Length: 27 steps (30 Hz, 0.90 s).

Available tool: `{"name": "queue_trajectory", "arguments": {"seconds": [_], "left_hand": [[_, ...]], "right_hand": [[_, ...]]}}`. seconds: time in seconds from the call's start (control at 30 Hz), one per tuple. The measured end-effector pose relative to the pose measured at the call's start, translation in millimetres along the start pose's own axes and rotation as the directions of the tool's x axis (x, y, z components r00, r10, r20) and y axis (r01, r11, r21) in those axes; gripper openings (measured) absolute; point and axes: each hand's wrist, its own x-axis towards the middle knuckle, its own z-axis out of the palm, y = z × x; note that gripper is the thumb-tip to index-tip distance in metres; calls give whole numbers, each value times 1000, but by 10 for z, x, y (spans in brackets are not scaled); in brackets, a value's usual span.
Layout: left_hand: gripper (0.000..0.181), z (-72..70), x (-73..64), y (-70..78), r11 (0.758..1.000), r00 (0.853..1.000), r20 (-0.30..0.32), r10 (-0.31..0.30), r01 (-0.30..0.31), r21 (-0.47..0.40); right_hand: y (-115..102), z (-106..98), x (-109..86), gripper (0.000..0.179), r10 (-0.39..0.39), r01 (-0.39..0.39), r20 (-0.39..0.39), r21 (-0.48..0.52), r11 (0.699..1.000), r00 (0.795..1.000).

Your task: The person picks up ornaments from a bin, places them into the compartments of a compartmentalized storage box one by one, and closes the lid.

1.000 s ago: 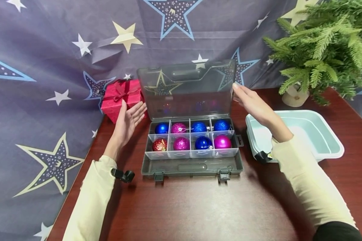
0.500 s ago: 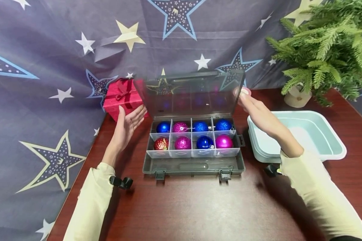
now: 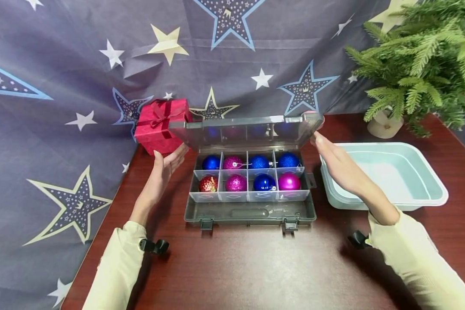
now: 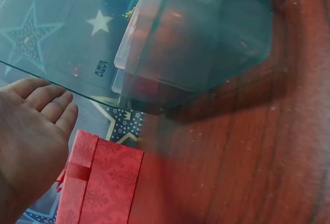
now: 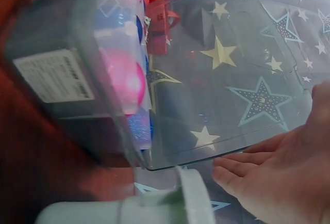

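Note:
A grey see-through plastic case [image 3: 249, 212] lies on the table, its clear dividers forming two rows of compartments. Each compartment holds a Christmas ball: blue ones such as the glossy one [image 3: 264, 182], pink ones such as the smooth one [image 3: 289, 181], and a red-gold one [image 3: 208, 184]. The lid [image 3: 252, 129] stands partly raised, leaning toward me over the back row. My left hand [image 3: 157, 183], fingers straight, is beside the lid's left edge; contact is unclear. At the lid's right edge, the straight fingertips of my right hand [image 5: 283, 167] appear to touch it.
Behind my left hand sits a red gift box [image 3: 160, 122] with a ribbon. A pale blue-green basin [image 3: 426, 172] stands right of the case. Farther back is a small artificial fir tree [image 3: 422, 69] on a wooden base. Star-patterned cloth [image 3: 81, 73] hangs behind the table.
The lid has tipped forward and down from nearly upright. My right hand has moved down and slightly right beside it. My left hand has stayed nearly in place.

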Motion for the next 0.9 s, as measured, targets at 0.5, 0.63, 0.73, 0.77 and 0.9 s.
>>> {"name": "queue_trajectory", "arguments": {"seconds": [0.5,0.63,0.73,0.77,0.9], "left_hand": [[97,19,-363,-99,942,988,-24,153,-138,305],[95,37,-424,-118,939,989,-33,143,-125,319],[92,45,-449,-130,929,987,-33,160,-139,342],[91,46,-454,-134,925,986,-33,164,-142,352],[88,47,-470,-147,927,988,-9,155,-142,348]], "right_hand": [[23,192,-376,61,0,2,-26,47,999,1000],[32,236,-426,59,0,3,-27,83,997,1000],[29,268,-452,59,27,-24,-35,81,996,999],[27,278,-461,60,39,-36,-38,75,997,998],[31,306,-508,61,95,-93,-57,45,995,994]]}}
